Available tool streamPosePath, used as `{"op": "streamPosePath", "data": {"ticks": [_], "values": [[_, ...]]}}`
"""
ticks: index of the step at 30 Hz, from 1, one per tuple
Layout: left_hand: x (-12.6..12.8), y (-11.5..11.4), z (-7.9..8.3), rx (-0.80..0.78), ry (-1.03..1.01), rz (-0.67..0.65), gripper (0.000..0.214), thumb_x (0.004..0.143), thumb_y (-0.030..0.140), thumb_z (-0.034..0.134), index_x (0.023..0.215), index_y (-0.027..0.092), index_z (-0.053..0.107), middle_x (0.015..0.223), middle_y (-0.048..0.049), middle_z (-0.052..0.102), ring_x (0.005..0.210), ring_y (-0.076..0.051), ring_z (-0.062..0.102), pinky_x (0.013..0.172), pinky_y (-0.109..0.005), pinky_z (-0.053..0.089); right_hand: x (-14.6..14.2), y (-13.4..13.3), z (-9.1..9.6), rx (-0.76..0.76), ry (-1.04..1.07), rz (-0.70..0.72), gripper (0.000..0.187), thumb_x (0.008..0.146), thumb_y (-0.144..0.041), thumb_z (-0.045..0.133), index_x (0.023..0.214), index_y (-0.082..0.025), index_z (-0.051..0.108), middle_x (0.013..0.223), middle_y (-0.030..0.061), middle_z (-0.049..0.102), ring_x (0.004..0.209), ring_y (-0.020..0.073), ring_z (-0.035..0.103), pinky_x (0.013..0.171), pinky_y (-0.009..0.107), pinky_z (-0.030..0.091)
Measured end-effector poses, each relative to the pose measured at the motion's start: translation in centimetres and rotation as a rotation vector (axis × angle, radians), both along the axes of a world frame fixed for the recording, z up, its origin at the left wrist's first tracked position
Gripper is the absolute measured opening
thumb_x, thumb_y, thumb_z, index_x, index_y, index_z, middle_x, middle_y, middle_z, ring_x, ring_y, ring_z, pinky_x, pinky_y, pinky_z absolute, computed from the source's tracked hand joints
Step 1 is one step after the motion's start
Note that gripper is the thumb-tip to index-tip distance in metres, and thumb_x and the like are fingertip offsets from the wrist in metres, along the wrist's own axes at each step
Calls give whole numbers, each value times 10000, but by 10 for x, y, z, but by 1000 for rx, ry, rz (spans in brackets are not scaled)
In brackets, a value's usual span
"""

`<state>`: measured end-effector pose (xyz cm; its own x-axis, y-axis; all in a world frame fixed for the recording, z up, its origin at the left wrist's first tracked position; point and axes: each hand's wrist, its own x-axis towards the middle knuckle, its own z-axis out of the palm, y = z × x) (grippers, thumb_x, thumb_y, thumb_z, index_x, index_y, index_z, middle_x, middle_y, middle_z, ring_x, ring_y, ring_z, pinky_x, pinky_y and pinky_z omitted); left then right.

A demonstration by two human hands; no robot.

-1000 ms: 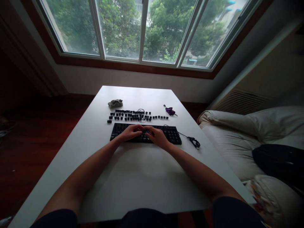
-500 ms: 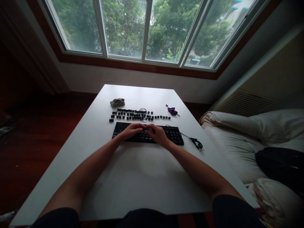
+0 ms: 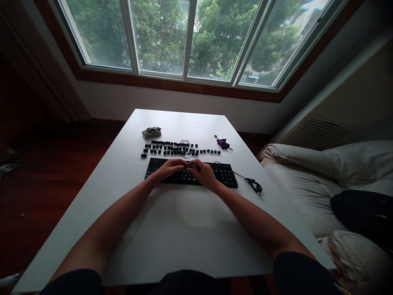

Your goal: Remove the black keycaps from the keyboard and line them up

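A black keyboard lies across the far half of a white table. Both my hands rest on its middle. My left hand and my right hand meet at their fingertips, with fingers curled and pinched together over the keys. What they pinch is too small to make out. Just behind the keyboard lie several loose black keycaps in rows, with a wire ring tool among them.
A crumpled grey cloth sits at the back left, a purple tool at the back right. The keyboard's coiled cable lies at the right. White bedding and a dark bag adjoin the table's right edge. Windows stand behind.
The view shifted slightly since a second ago. My fingertips have drawn closer together over the middle of the keyboard. Nothing else moved.
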<state>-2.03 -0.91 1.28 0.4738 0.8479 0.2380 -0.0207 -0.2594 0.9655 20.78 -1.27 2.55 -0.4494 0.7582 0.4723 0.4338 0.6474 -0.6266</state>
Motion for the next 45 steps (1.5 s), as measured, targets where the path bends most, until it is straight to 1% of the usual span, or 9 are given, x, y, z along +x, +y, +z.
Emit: {"op": "streamPosePath", "data": {"ticks": [8, 16, 24, 27, 33, 36, 39, 42, 45], "values": [[2, -2, 4, -31, -45, 12, 294, 875, 336, 667, 1103, 158, 717, 1060, -73, 714, 1003, -209, 632, 923, -308, 463, 1, 0, -2, 9, 0, 8, 236, 902, -310, 639, 1121, -224, 655, 662, -52, 488, 582, 106, 456, 609, 229, 363], [3, 0, 0, -29, -57, 36, 323, 841, 350, 703, 1102, 160, 717, 1096, -87, 707, 1045, -234, 628, 939, -342, 474, 0, -2, -3, 5, 2, -23, 224, 901, -324, 622, 1095, -219, 662, 672, -36, 507, 590, 115, 464, 606, 231, 368], [3, 1, -3, -34, -70, 43, 316, 836, 305, 709, 1113, 153, 709, 1063, -86, 705, 980, -206, 634, 885, -315, 482, 0, -3, -3, -5, 29, -19, 213, 896, -312, 629, 1086, -222, 662, 660, -49, 476, 576, 109, 449, 598, 230, 357], [3, 0, -2, -26, -66, 55, 316, 842, 315, 708, 1110, 148, 707, 1055, -88, 703, 973, -200, 633, 873, -303, 481, -1, -4, -6, -11, 33, -40, 211, 893, -326, 633, 1074, -218, 659, 658, -48, 480, 577, 111, 453, 600, 230, 361], [5, -2, 0, -42, -81, 58, 389, 823, 342, 743, 1155, 154, 671, 1048, -85, 700, 953, -189, 641, 853, -291, 489, -4, -7, -11, -15, 44, -106, 212, 886, -370, 644, 1034, -218, 640, 654, -45, 490, 575, 117, 454, 596, 233, 367], [5, -1, 0, -38, -81, 66, 367, 826, 348, 737, 1130, 152, 673, 1061, -84, 699, 977, -191, 640, 878, -296, 487, -6, -8, -12, -2, 33, -91, 199, 879, -376, 656, 988, -212, 631, 658, -43, 499, 575, 116, 458, 594, 235, 360], [5, 0, -1, -12, -51, 92, 336, 831, 365, 723, 1086, 148, 689, 1067, -83, 699, 989, -197, 634, 898, -307, 484, -6, -9, -12, 3, 19, -62, 174, 906, -371, 616, 968, -209, 632, 661, -35, 517, 576, 117, 461, 593, 236, 358], [5, 0, 0, 2, -40, 103, 336, 834, 378, 714, 1076, 146, 686, 1047, -79, 697, 970, -192, 631, 884, -305, 486, -6, -10, -12, -5, 14, -39, 164, 927, -357, 577, 957, -205, 634, 663, -30, 531, 575, 117, 459, 593, 235, 362], [6, -1, 1, 17, -15, 119, 321, 835, 390, 707, 1039, 144, 677, 992, -65, 687, 917, -175, 622, 839, -286, 487, -6, -10, -14, -7, 14, -46, 148, 911, -347, 596, 941, -207, 631, 664, -33, 529, 576, 116, 461, 594, 233, 364]]}}
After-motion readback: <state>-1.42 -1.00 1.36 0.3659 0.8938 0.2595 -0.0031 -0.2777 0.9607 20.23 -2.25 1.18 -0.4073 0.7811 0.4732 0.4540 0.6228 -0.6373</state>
